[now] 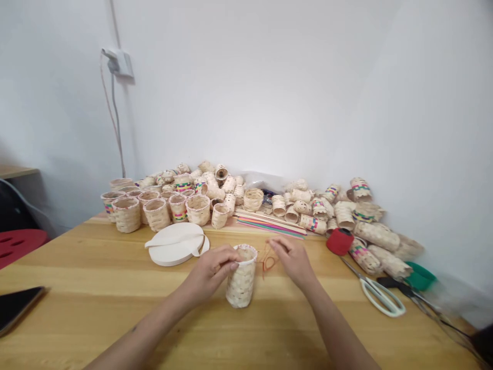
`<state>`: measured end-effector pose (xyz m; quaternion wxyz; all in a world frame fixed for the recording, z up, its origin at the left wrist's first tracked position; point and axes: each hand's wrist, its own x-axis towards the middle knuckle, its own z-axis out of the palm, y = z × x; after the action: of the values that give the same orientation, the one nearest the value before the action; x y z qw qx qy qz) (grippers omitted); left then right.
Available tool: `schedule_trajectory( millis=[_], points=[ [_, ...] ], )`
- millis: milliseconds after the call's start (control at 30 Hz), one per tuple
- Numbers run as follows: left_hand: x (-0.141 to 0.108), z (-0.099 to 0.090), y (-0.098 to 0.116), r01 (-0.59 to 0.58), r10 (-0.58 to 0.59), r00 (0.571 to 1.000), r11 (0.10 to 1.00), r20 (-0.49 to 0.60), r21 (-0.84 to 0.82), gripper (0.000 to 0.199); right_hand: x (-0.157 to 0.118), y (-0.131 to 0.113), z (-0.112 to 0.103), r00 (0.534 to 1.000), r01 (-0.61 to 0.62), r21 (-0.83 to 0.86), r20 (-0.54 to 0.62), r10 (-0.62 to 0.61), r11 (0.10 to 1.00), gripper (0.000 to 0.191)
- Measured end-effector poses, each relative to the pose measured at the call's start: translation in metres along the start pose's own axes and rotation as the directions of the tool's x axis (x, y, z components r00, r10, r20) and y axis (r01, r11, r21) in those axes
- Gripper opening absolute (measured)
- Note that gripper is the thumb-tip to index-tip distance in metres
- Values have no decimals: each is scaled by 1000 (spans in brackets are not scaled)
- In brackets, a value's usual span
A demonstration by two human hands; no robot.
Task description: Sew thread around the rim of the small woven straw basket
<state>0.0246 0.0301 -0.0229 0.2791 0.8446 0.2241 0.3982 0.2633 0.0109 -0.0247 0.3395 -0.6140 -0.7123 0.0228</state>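
Observation:
A woven pale wood-strip cup (241, 280) stands upright on the wooden table (77, 272), with a pinkish trim around its rim. My left hand (208, 272) grips the cup's rim and upper side from the left. My right hand (292, 262) is just right of the cup, its fingertips drawn together above a thin orange thread (268, 263) lying in loops on the table. I cannot tell whether those fingers pinch the thread. The cup's far side is partly hidden by my left hand.
Many woven cups and tubes (198, 208) are heaped along the wall, beside coloured strips (269, 227). Nearby lie a white round board (175, 245), red spool (339, 241), scissors (379, 294) and a phone (17, 308). A black tool (400, 288) lies at the right.

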Motion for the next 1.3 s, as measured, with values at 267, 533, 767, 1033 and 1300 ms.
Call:
schedule_trajectory(
  millis=[267,533,767,1033,1300],
  points=[
    [-1,3,-4,-3,3,999,1000,-38,-23,24,3,38,-38,916,-229,-62,-351,193,971,38],
    [-2,4,0,-35,34,999,999,-36,-32,25,-11,-18,3,944,304,189,-196,-267,934,37],
    [-1,5,-1,-50,49,999,999,-10,-21,26,-16,-33,12,915,385,288,8,-404,877,31],
    [-6,13,-1,-161,178,975,979,-131,127,22,-18,-30,12,908,399,165,65,-413,902,30],
    [-8,18,-4,-267,346,907,914,-242,305,14,-19,-30,12,911,392,157,73,-407,906,30]
  ],
)
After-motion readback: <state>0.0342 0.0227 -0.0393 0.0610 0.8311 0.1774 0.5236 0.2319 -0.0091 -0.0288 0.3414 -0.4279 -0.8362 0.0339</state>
